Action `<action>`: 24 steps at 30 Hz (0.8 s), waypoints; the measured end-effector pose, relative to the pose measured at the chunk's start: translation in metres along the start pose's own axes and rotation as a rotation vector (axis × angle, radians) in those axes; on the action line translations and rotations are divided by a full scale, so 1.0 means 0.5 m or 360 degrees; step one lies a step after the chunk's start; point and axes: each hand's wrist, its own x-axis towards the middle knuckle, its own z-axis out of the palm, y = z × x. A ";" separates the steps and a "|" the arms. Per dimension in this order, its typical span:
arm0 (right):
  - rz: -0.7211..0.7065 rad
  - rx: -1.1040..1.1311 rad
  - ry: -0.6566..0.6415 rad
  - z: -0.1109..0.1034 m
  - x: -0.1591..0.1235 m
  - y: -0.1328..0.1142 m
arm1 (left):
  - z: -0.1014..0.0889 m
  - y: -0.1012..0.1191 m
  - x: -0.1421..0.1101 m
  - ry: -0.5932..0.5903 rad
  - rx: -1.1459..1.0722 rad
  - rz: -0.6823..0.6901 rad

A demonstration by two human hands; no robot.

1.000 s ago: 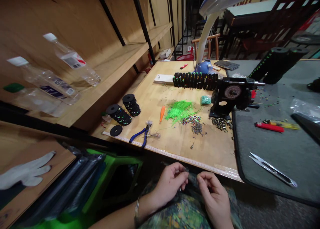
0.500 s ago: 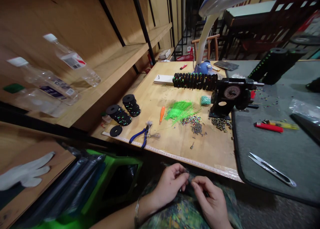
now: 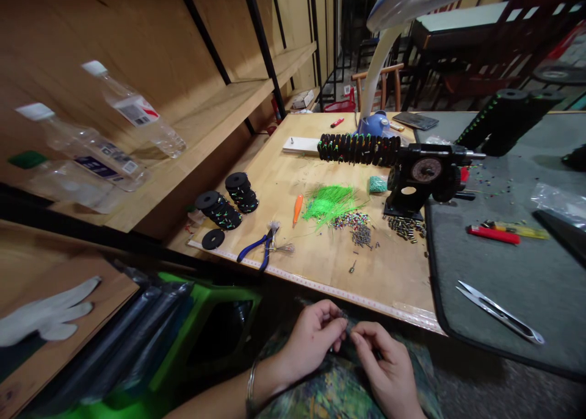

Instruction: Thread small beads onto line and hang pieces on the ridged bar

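Observation:
My left hand (image 3: 318, 336) is closed in a pinch over my lap, just below the table's front edge. Close beside it, my right hand (image 3: 382, 358) pinches with thumb and forefinger. Whatever lies between the fingertips is too small and dark to name. On the table ahead lie a pile of bright green strands (image 3: 332, 203), mixed coloured beads (image 3: 350, 220), small grey metal pieces (image 3: 361, 235) and brass-coloured pieces (image 3: 405, 229). A single small metal piece (image 3: 352, 266) lies nearer me. Blue-handled pliers (image 3: 263, 248) rest to the left by a bundle of fine strands (image 3: 276, 239).
A black winding machine (image 3: 419, 172) carries a row of black foam rings (image 3: 359, 149). Stacked black foam spools (image 3: 220, 210) stand at left, near an orange tool (image 3: 297, 210). Thread snips (image 3: 501, 312) and a red cutter (image 3: 493, 234) lie on the grey mat (image 3: 480, 266). Plastic bottles (image 3: 137, 111) lie on the shelf.
The view has shifted very slightly. Both hands keep nearly the same pinched pose and place, and nothing on the table has moved.

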 end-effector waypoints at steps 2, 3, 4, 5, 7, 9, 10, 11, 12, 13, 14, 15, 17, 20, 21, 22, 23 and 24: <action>0.0014 -0.0006 -0.0005 0.000 -0.001 0.001 | 0.000 -0.001 0.000 0.0003 -0.0010 -0.0005; 0.0021 -0.0014 0.0000 0.000 -0.001 0.001 | 0.000 -0.001 0.000 0.0004 -0.0016 -0.0009; 0.0028 -0.0024 0.0012 -0.001 -0.002 0.001 | 0.000 0.000 0.000 0.0005 -0.0021 -0.0013; 0.0035 -0.0038 0.0026 -0.001 -0.002 0.002 | 0.000 0.000 0.000 0.0006 -0.0025 -0.0016; 0.0047 -0.0068 0.0052 -0.001 -0.001 0.004 | 0.001 0.000 0.000 0.0004 -0.0023 -0.0018; 0.0057 -0.0097 0.0070 -0.001 -0.001 0.007 | 0.001 -0.001 0.000 0.0001 -0.0018 -0.0012; 0.0061 -0.0108 0.0075 0.000 0.000 0.009 | 0.001 -0.002 0.001 0.0000 -0.0017 -0.0004; 0.0067 -0.0118 0.0082 0.000 0.000 0.011 | 0.001 -0.003 0.001 0.0001 -0.0013 0.0005; 0.0074 -0.0125 0.0084 0.001 0.000 0.013 | 0.001 -0.004 0.001 0.0001 -0.0010 0.0014; 0.0084 -0.0130 0.0082 0.001 0.001 0.014 | 0.001 -0.006 0.001 0.0001 -0.0004 0.0021; 0.0092 -0.0133 0.0079 0.001 0.001 0.014 | 0.000 -0.007 0.001 0.0002 0.0002 0.0028; 0.0102 -0.0133 0.0076 0.001 0.001 0.014 | 0.000 -0.007 0.000 0.0003 0.0010 0.0033; 0.0118 -0.0132 0.0081 -0.001 0.001 0.012 | 0.000 -0.006 -0.001 0.0005 0.0025 0.0040; 0.0156 -0.0126 0.0063 -0.006 0.001 0.008 | 0.000 -0.003 -0.002 -0.0005 0.0050 0.0045; 0.0175 -0.0120 0.0043 -0.008 0.002 0.008 | 0.000 -0.002 -0.002 -0.0011 0.0056 0.0046; 0.0198 -0.0107 0.0025 -0.009 0.001 0.008 | 0.000 -0.002 -0.003 -0.0017 0.0059 0.0051; 0.0227 -0.0085 0.0013 -0.009 0.001 0.009 | 0.000 -0.002 -0.003 -0.0023 0.0062 0.0059; 0.0262 -0.0051 0.0013 -0.009 0.000 0.011 | 0.001 -0.002 -0.004 -0.0031 0.0066 0.0068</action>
